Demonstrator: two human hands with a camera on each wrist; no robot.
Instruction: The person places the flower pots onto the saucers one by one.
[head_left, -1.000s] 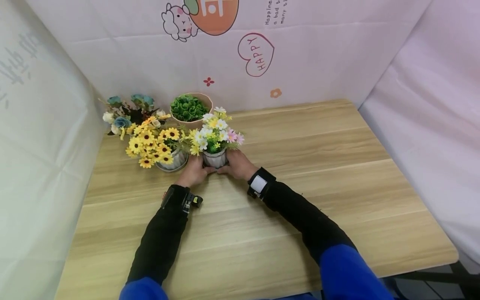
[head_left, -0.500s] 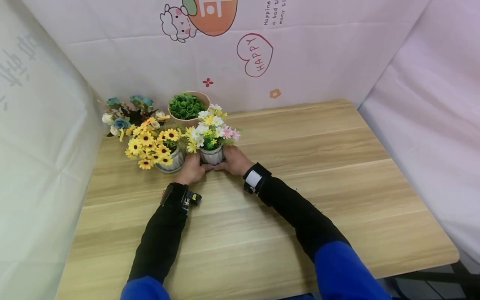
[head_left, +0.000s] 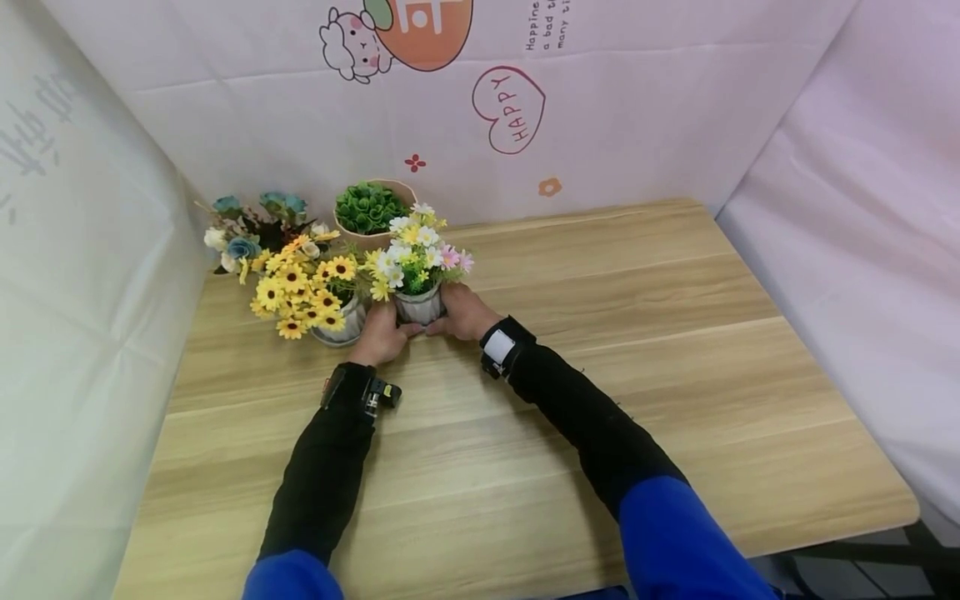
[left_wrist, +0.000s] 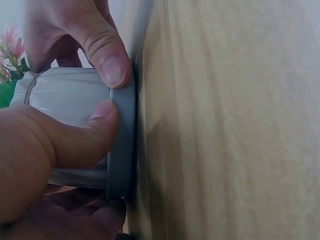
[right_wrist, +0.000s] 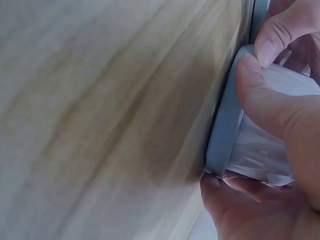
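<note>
A grey-white flower pot point(head_left: 420, 307) with white, yellow and pink daisies point(head_left: 416, 254) stands between my two hands. My left hand point(head_left: 380, 336) grips its left side, and my right hand point(head_left: 467, 313) grips the right. In the left wrist view both thumbs press on the grey saucer point(left_wrist: 121, 145) under the pot, their tips close together. Fingers curl round the saucer's sides, partly hidden behind the pot. The right wrist view has the saucer point(right_wrist: 227, 125) low against the tabletop; whether it touches the wood, I cannot tell.
Left of my left hand stands a pot of yellow sunflowers point(head_left: 296, 292). Behind it is a bunch of blue and white flowers point(head_left: 258, 225). A round pot of green leaves point(head_left: 369, 208) stands behind the daisies, near the white cloth point(head_left: 637, 108). All are on a wooden table point(head_left: 675, 375).
Both hands have moved the daisy pot slightly left and back, toward the pot of green leaves and the sunflower pot. The grip looks the same.
</note>
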